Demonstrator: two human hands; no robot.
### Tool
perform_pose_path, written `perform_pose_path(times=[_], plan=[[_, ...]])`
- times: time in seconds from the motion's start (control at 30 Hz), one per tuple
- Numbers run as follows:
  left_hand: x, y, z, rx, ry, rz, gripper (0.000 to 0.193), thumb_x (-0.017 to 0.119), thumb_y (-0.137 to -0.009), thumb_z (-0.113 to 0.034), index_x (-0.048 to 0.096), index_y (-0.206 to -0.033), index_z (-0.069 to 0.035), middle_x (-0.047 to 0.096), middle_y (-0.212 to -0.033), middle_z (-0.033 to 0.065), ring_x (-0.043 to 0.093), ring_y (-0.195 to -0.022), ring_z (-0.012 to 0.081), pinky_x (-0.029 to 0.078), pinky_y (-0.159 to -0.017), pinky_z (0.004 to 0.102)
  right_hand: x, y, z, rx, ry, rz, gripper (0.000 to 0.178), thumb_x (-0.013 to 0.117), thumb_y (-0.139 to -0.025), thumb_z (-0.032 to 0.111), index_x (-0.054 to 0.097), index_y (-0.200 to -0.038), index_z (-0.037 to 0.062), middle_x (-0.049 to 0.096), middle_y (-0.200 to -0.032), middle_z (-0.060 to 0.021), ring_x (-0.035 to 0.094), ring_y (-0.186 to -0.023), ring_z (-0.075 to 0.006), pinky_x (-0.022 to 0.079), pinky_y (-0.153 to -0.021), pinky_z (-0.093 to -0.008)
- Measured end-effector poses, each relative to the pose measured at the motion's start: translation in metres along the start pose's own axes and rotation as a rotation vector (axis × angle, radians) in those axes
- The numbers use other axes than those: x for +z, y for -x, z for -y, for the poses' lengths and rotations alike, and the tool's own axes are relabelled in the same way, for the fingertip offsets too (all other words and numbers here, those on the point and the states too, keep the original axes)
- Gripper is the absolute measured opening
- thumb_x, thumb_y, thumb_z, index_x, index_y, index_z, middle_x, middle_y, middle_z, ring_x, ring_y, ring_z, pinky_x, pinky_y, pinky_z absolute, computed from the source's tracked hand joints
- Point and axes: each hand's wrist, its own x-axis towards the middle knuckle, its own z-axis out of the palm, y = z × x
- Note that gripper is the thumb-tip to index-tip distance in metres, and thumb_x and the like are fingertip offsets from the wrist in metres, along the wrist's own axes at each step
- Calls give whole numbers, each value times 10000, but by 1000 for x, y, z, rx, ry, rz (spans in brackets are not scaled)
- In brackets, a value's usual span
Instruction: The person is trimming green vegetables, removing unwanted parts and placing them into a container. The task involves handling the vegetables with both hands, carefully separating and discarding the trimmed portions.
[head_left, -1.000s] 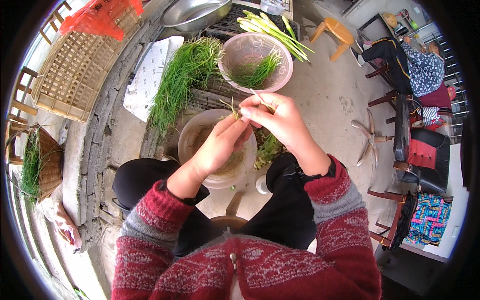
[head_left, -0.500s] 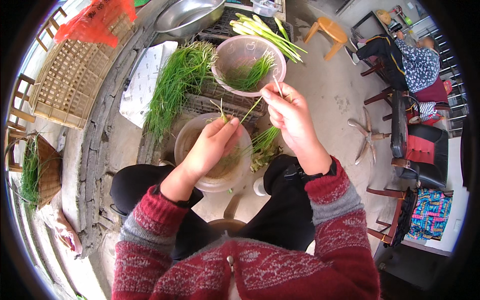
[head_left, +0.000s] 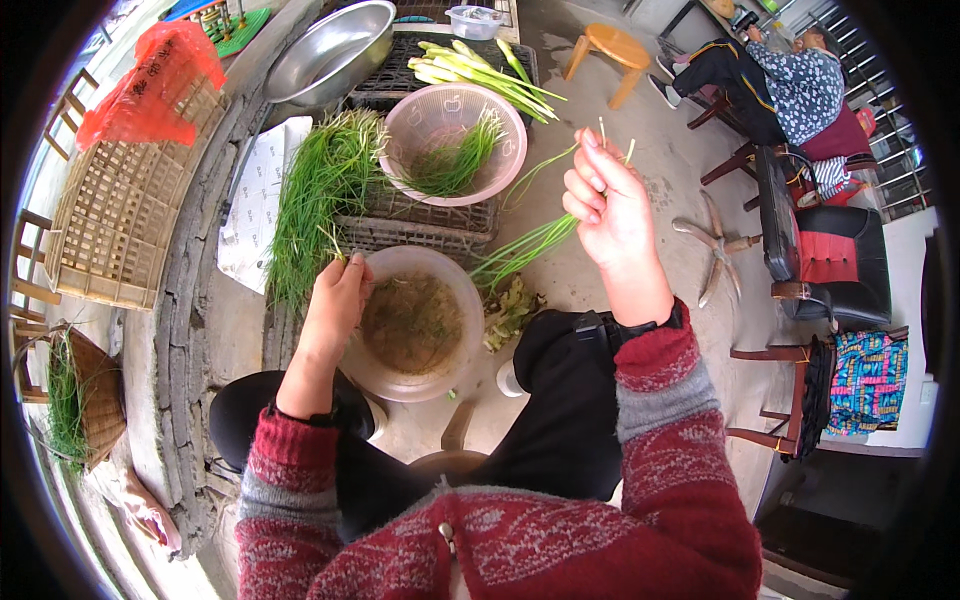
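My right hand [head_left: 612, 205], raised to the right of the basins, is closed around a few thin spring onions [head_left: 535, 248]. Their white ends poke up past the fingertips, and the green leaves trail down to the left. At the left rim of a pale basin [head_left: 473, 325] my left hand [head_left: 335, 300] is closed in a pinch, with a thin pale wisp of stalk showing at the fingertips. Just beyond that hand a large heap of spring onions [head_left: 320, 190] lies with its leaves toward me. A pink colander [head_left: 400, 135] behind holds a smaller bunch. Murky brown matter fills the basin's bottom.
Dark plastic crates [head_left: 420, 232] stand under the colander. Pale thick stalks [head_left: 480, 75] and a steel bowl [head_left: 335, 55] are farther back. Left are a woven rack [head_left: 125, 220] and a basket [head_left: 98, 385]. A wooden stool [head_left: 612, 48] and a seated person [head_left: 800, 90] are at right.
My hands have moved apart: the left one down and left to the basin's rim, the right one slightly up and right with the spring onions. The whole view has shifted a little.
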Motion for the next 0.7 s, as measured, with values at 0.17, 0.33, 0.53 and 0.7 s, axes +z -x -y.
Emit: perform_pose_path(times=[0.17, 0.33, 0.53, 0.7], plan=[[12, 17, -20, 29, 198, 115, 240, 499, -1006, -290, 540, -881, -89, 391, -632, -86, 316, -499, 18, 246, -438, 193, 3, 3, -5, 42, 30, 33, 121, 550, -966, 139, 609, -1030, 55, 361, -590, 81, 277, -455, -17, 201, -384, -175], [24, 28, -36, 174, 314, 165, 186, 539, -993, -224, 578, -1004, -43, 350, -608, -104, 277, -499, 7, 228, -447, 197, 17, 8, -17, 171, 144, 100, 96, 583, -942, 118, 617, -1012, 62, 399, -642, 80, 287, -461, -8, 208, -390, -168], [33, 38, -47, 266, 322, 342, 248, 538, -990, -217, 597, -1133, -24, 377, -600, -102, 293, -494, 10, 230, -459, 192, 40, 19, -42, 317, 290, 163, 93, 625, -909, 79, 624, -998, 56, 544, -778, 55, 336, -481, 17, 225, -412, -162], [39, 39, -46, 216, 293, 329, 174, 594, -959, -198, 620, -1034, -43, 409, -597, -94, 300, -488, 19, 227, -455, 199, 51, 23, -57, 333, 491, 223, 146, 656, -900, 142, 640, -1001, 37, 563, -731, 66, 348, -499, 15, 232, -436, -169]])
